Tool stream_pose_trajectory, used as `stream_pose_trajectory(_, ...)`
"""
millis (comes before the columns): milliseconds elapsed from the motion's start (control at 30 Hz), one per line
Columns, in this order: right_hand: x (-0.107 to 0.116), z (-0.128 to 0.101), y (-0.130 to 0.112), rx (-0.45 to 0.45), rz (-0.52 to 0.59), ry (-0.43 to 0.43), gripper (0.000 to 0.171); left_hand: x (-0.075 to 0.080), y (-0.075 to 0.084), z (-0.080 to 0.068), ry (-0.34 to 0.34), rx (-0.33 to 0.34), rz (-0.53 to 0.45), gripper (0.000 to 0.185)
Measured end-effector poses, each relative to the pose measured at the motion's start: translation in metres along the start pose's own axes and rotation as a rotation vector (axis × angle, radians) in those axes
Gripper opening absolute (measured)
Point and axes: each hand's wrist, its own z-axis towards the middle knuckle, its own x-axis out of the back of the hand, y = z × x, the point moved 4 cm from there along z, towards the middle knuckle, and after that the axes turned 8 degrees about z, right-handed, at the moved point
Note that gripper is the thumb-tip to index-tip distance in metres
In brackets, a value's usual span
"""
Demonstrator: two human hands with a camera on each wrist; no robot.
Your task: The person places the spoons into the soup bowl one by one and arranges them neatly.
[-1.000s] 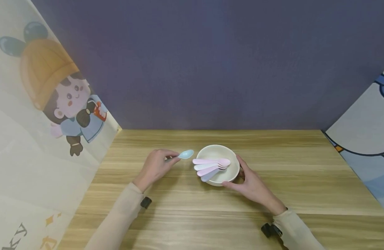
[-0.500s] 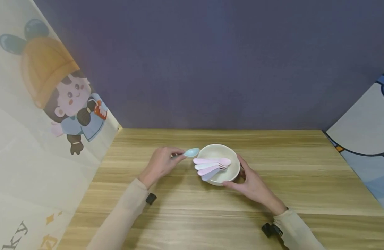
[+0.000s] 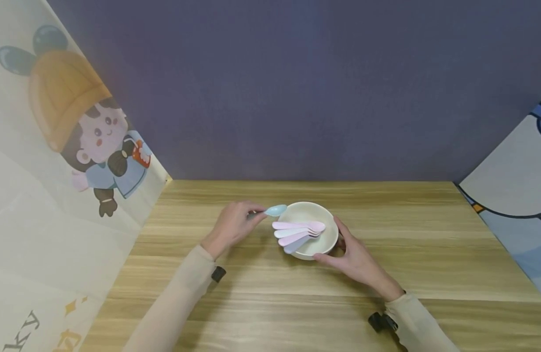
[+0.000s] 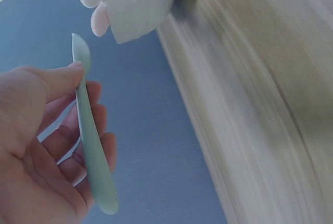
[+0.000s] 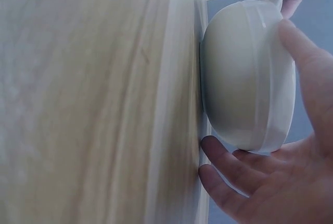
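Observation:
My left hand (image 3: 235,224) pinches a light blue spoon (image 3: 276,210) between thumb and fingers, its bowl end pointing right at the left rim of a white bowl (image 3: 328,239). In the left wrist view the spoon's handle (image 4: 96,166) runs down along the curled fingers. Several pink, white and lilac spoons (image 3: 296,234) lie fanned in the bowl, their handles sticking out over its left rim. My right hand (image 3: 358,259) holds the bowl from the right, thumb at the near rim and fingers round the far side. The right wrist view shows the bowl standing upright on the table.
The wood-grain table (image 3: 270,313) spreads around the bowl. A dark blue-grey panel (image 3: 270,88) rises at its back edge. Printed cartoon sheets stand at the left (image 3: 90,137) and right (image 3: 512,171).
My left hand has moved right and slightly away from me, bringing the light blue spoon up to the bowl's left rim. The right hand and the bowl stay in place.

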Motion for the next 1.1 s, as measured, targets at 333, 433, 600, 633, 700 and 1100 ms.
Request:
stream_pose_trajectory(333,0.000,0.001,-0.002,0.027,0.002,0.001,0.119,-0.006,0.007,0.008,-0.071,-0.037,0.039,0.024)
stream_pose_trajectory(433,0.000,0.001,-0.001,0.026,0.004,0.001,0.119,-0.007,0.009,0.010,-0.076,-0.040,0.041,0.024)
stream_pose_trajectory(600,0.000,0.001,-0.001,0.021,-0.005,0.005,0.119,-0.008,0.011,0.011,-0.073,-0.036,0.033,0.023)
stream_pose_trajectory(633,0.000,0.001,-0.001,0.023,-0.004,0.005,0.119,-0.009,0.012,0.012,-0.075,-0.036,0.032,0.023)
stream_pose_trajectory(700,0.000,0.001,-0.001,0.024,0.000,0.005,0.119,-0.011,0.013,0.012,-0.077,-0.043,0.028,0.023)
stream_pose_trajectory(1100,0.001,-0.001,0.001,-0.001,-0.002,0.002,0.123,-0.017,0.022,0.017,-0.091,-0.063,0.003,0.021)
